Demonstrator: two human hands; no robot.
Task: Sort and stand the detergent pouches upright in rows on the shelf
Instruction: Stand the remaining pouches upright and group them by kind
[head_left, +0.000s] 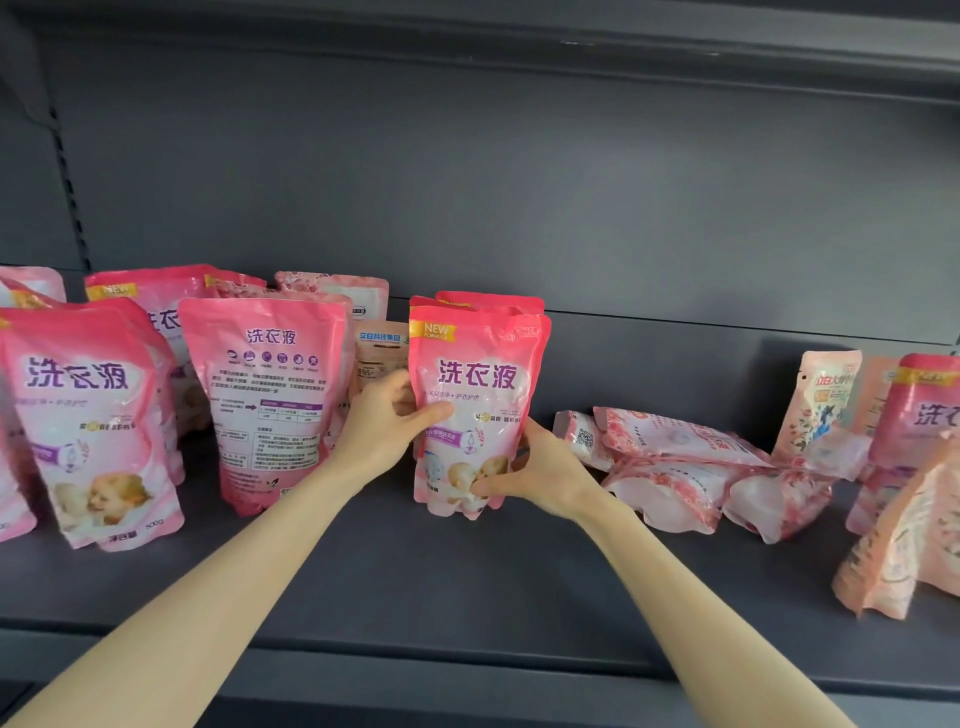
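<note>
Tally from here: 1 shelf (467, 571), 2 hands: left hand (384, 421), right hand (540, 473). Bright pink pouches (88, 415): at least 5 at left, one of those a back-panel pouch (265, 395); 3 mid-shelf, i.e. front pouch (478, 395) plus two tops behind it; 1 far-right pink pouch (924, 410). Pale floral pouches (332, 291): 2 behind the left lot, 4 in the flat pile (675, 441), at least 3 in the far-right group (821, 410). Overlap hides exact totals.
</note>
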